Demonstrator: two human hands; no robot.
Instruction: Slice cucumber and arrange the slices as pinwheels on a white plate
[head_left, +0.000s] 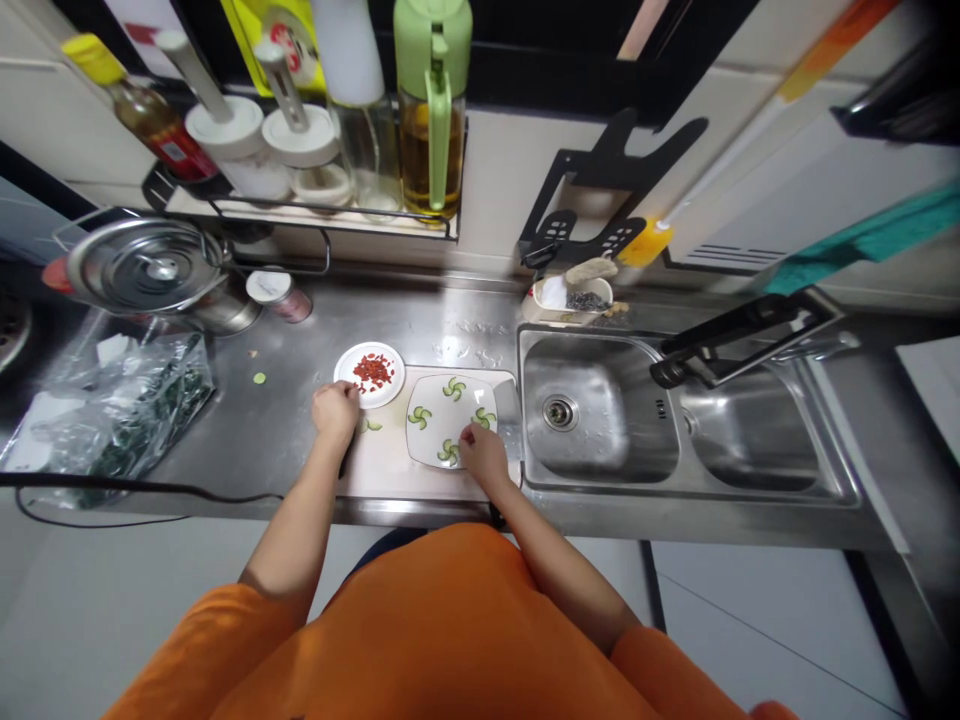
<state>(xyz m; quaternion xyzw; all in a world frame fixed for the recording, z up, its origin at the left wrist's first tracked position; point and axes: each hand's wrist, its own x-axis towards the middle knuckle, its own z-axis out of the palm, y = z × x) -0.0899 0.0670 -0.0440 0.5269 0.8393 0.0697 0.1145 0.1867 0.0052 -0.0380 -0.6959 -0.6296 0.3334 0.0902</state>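
Note:
My left hand (335, 408) is closed, its fingertips over the lower left rim of a round white plate (346, 362). Small red berries, which look like goji berries (373, 373), lie heaped on that plate. My right hand (482, 455) pinches over the lower right of a square white plate (439, 427); whatever sits between its fingertips is too small to make out. Green cucumber slices (420, 417) form several pinwheels on the square plate. Beneath both plates is a pale cutting board (382, 482), with a few loose cucumber slices (371, 425) near my left hand.
To the right is a double steel sink (600, 410) with a black faucet (720, 340). Bagged greens (161, 410), a lidded pot (157, 265) and a small jar (279, 296) stand left. Above hangs a rack (337, 220) of bottles and seasoning jars.

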